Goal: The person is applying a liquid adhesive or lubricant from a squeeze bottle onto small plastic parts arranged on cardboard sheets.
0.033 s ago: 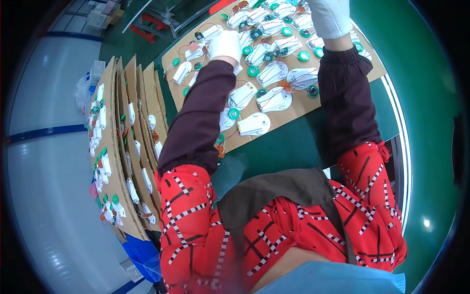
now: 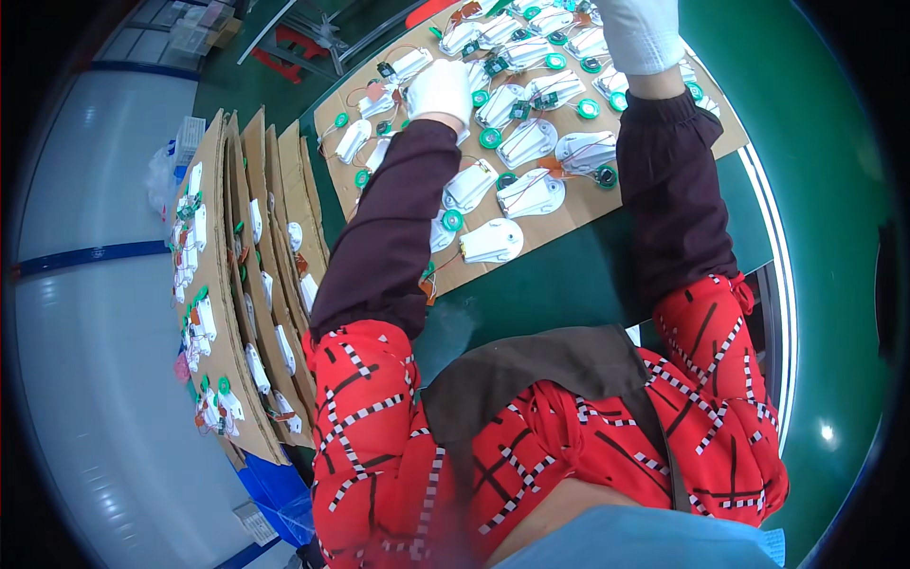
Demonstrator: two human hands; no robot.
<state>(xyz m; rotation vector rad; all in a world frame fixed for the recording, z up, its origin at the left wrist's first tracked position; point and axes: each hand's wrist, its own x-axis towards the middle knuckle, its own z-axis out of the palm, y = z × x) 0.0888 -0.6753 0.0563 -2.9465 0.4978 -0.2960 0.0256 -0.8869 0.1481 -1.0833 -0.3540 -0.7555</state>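
My left hand (image 2: 441, 92), in a white glove, reaches over the far left part of a cardboard sheet (image 2: 578, 223). It is among white plastic housings, closest to a white housing (image 2: 410, 64) with wires and a small board. The back of the glove hides its fingers. My right hand (image 2: 642, 38), also gloved in white, is at the far right of the sheet, and the picture's top edge cuts off its fingers. Between the hands lie several housings with thin wires, green round parts (image 2: 490, 138) and small circuit boards. One white housing (image 2: 493, 241) lies near the front edge.
The sheet lies on a dark green table (image 2: 531, 284) with a pale right edge (image 2: 773, 228). To my left, several cardboard sheets (image 2: 248, 313) stand nearly upright, carrying similar white parts. A blue bin (image 2: 275, 493) sits below them. A red stool (image 2: 289, 57) is beyond the table.
My left hand and forearm have shifted slightly to the right. The right arm has barely moved, and the housings on the sheet lie as before.
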